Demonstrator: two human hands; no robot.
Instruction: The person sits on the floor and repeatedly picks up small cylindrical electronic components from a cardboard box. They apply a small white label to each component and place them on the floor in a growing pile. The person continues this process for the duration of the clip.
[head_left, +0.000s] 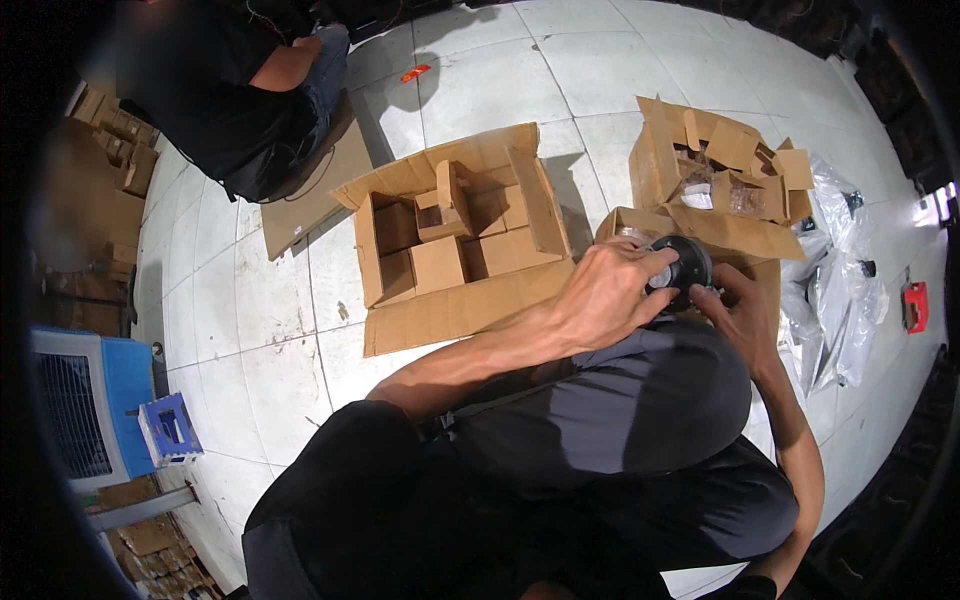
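Above my bent knee, both of my hands grip a round black part [690,265] with a grey, shiny middle; its exact kind I cannot make out. My left hand [610,290] has its fingers and thumb closed on the near-left side of the rim. On the other side, my right hand [742,315] pinches the rim, some of its fingers hidden behind the part. Just beyond my hands stands a small open cardboard box [632,222], partly covered by my left hand, with something clear and shiny inside.
An open carton with cardboard dividers [375,285] stands front left. Another carton [655,165] with packed pieces is at the far right, beside clear plastic bags [825,300]. A red tool-like thing [914,307] lies farther right. Another person [230,110] sits at the far left on flattened cardboard [290,225].
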